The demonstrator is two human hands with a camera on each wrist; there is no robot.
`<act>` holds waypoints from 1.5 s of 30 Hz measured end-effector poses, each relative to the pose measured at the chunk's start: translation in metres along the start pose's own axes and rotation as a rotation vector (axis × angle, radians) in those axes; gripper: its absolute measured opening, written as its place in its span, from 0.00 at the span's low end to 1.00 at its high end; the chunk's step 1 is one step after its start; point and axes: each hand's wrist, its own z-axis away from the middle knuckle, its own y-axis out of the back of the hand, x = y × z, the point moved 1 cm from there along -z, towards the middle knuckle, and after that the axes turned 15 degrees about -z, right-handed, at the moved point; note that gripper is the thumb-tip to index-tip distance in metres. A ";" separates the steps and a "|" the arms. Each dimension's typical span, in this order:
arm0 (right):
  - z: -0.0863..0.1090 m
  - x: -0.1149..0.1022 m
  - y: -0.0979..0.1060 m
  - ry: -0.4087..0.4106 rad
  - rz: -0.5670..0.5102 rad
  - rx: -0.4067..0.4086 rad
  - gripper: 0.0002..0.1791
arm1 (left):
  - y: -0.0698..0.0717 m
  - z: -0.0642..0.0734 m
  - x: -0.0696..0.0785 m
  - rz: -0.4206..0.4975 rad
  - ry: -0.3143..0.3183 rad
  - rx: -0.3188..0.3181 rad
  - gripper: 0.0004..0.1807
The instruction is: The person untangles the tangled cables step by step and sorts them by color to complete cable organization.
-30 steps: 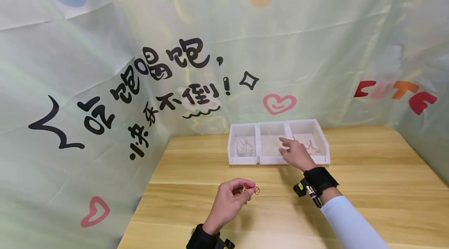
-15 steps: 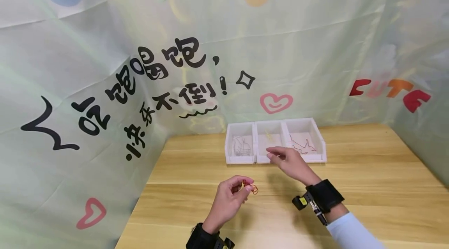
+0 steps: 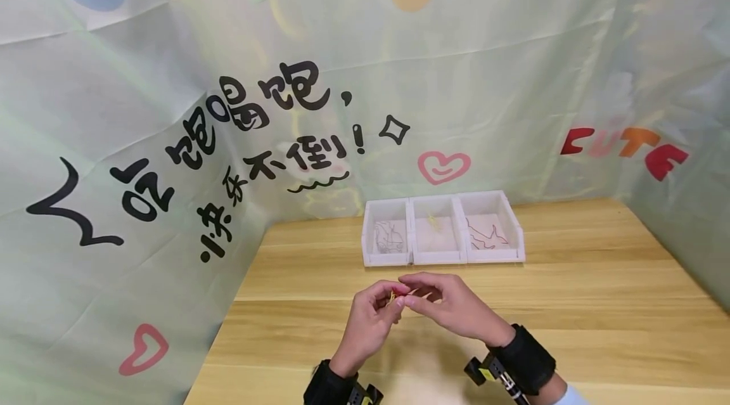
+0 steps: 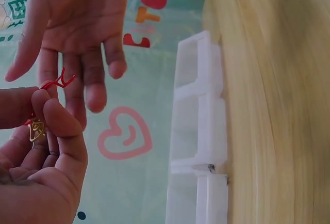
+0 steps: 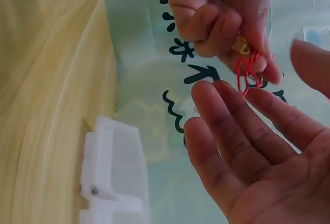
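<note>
My left hand pinches a red cord between thumb and fingers. Its short loops stick out past the fingertips. A small gold openwork ornament sits at the cord, partly hidden by the left fingers. Close beside it is my right hand, its fingers loosely extended and the thumb apart in the right wrist view. The right fingertips lie right at the red loops there, without curling round them. Both hands are above the wooden table, in front of the white bins.
Three joined white bins stand at the table's back. Thin grey strands lie in the left one, yellow strands in the middle one, red strands in the right one. A printed cloth hangs behind the wooden table.
My right hand has come from over the middle bin down and left to my left hand. Yellow strands now show in that bin, unseen a second ago. The left hand keeps its pinch.
</note>
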 end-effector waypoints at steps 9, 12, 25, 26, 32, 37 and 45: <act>0.005 -0.009 -0.005 0.039 0.127 -0.034 0.16 | 0.000 0.001 0.003 0.037 0.002 0.038 0.09; 0.006 -0.009 -0.005 0.081 0.188 -0.015 0.12 | -0.001 0.001 0.005 0.044 0.040 0.040 0.10; 0.018 -0.010 0.009 0.215 0.377 0.049 0.09 | -0.005 0.001 0.003 -0.089 0.143 0.035 0.07; 0.020 -0.010 0.013 0.212 0.365 0.063 0.09 | -0.005 0.001 0.002 -0.104 0.148 0.042 0.08; 0.027 -0.009 0.052 0.144 0.344 0.279 0.06 | 0.001 0.003 -0.001 -0.121 0.175 0.054 0.10; 0.030 -0.005 0.083 0.080 0.384 0.402 0.07 | 0.001 0.002 -0.010 -0.066 0.185 0.039 0.10; 0.027 0.013 0.120 0.007 0.435 0.478 0.12 | -0.021 -0.001 -0.110 -0.107 0.058 0.023 0.12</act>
